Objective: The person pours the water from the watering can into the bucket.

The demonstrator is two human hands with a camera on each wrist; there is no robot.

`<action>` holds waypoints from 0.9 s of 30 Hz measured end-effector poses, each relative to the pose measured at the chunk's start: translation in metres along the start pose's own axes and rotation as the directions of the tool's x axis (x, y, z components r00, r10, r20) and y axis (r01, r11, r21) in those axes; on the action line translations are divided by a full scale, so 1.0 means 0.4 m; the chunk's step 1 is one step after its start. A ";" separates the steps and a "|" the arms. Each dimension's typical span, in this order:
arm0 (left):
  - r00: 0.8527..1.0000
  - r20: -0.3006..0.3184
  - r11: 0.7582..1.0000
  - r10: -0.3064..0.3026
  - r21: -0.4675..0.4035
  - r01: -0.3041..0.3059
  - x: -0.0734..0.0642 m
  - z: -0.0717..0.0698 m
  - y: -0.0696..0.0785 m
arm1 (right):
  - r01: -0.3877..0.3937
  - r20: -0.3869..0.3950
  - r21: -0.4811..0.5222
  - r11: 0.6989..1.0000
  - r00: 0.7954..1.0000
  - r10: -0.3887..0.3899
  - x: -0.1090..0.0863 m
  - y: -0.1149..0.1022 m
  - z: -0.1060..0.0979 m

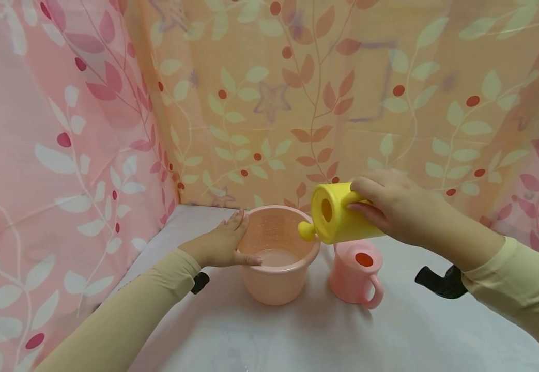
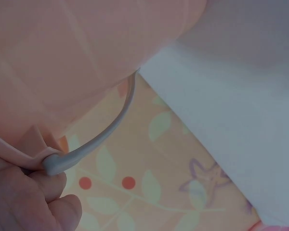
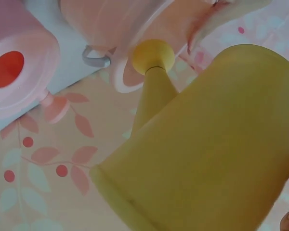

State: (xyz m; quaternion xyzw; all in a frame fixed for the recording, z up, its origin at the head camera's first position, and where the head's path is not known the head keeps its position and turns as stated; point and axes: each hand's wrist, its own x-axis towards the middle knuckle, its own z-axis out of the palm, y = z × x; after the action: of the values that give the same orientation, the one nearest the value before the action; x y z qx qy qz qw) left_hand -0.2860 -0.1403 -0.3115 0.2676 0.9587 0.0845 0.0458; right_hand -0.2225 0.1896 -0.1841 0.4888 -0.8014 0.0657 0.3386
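Note:
My right hand (image 1: 397, 206) grips the handle of a yellow watering can (image 1: 343, 222), which is tipped to the left. Its round sprinkler head (image 3: 153, 56) overlaps the right rim of a light pink bucket (image 1: 274, 287) in the head view. Across the bucket's left rim lies my left hand (image 1: 222, 240), thumb over the front of the rim. The left wrist view shows its curled fingers (image 2: 48, 185) under the rim, by the end of a grey bail handle (image 2: 103, 137). Inside the bucket the wall looks speckled, as if wet.
Just right of the bucket, a pink watering can (image 1: 353, 276) stands upright on the white tabletop (image 1: 269, 341), partly beneath the yellow one. Leaf-patterned cloth (image 1: 269, 103) hangs behind the table and along its left side.

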 end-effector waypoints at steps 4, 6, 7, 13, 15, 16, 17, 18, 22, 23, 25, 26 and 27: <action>1.000 0.002 1.000 -0.001 0.006 0.001 -0.001 0.000 0.000 | -0.098 0.042 0.037 0.995 0.994 0.096 -0.014 0.006 -0.004; 1.000 0.003 1.000 0.000 0.006 0.000 -0.001 -0.001 0.001 | -0.140 0.052 0.053 0.989 0.989 0.138 -0.022 0.009 -0.006; 1.000 0.004 1.000 0.000 0.005 0.000 -0.001 -0.001 0.001 | -0.158 0.051 0.061 0.985 0.987 0.156 -0.027 0.010 -0.007; 1.000 0.003 1.000 -0.001 0.006 0.001 0.001 -0.001 0.002 | -0.303 0.038 0.074 0.950 0.953 0.301 -0.061 0.015 -0.010; 1.000 0.005 1.000 -0.005 0.012 0.005 0.001 -0.001 0.001 | -0.356 0.045 0.077 0.931 0.934 0.354 -0.072 0.015 -0.010; 1.000 0.006 1.000 -0.006 0.014 0.006 0.000 0.000 0.000 | -0.383 0.050 0.080 0.920 0.923 0.380 -0.077 0.016 -0.011; 1.000 0.007 1.000 -0.007 0.016 0.007 0.000 0.000 0.000 | -0.414 0.058 0.081 0.907 0.910 0.411 -0.082 0.016 -0.011; 1.000 0.008 1.000 -0.008 0.016 0.008 0.000 0.000 0.000 | -0.434 0.063 0.081 0.897 0.901 0.430 -0.087 0.017 -0.011; 1.000 0.004 1.000 -0.003 0.007 0.003 0.000 0.001 0.001 | -0.496 0.072 0.091 0.864 0.868 0.491 -0.115 0.028 -0.009; 1.000 0.001 1.000 -0.002 0.004 0.002 0.001 0.001 0.002 | -0.512 0.072 0.101 0.853 0.859 0.507 -0.123 0.030 -0.008; 1.000 0.000 1.000 -0.004 0.004 0.004 0.002 0.001 0.002 | -0.550 0.076 0.117 0.827 0.835 0.544 -0.140 0.036 -0.008; 1.000 0.001 1.000 -0.006 0.006 0.006 0.002 0.001 0.002 | -0.576 0.082 0.129 0.807 0.818 0.570 -0.150 0.038 -0.008; 1.000 0.003 1.000 -0.007 0.008 0.007 0.003 0.001 0.002 | -0.603 0.091 0.143 0.784 0.797 0.597 -0.159 0.040 -0.008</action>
State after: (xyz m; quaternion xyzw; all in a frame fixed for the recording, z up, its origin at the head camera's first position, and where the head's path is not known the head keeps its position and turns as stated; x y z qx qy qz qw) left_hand -0.2863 -0.1389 -0.3118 0.2645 0.9599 0.0804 0.0463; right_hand -0.2154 0.2463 -0.2168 0.2362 -0.9135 0.2259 0.2423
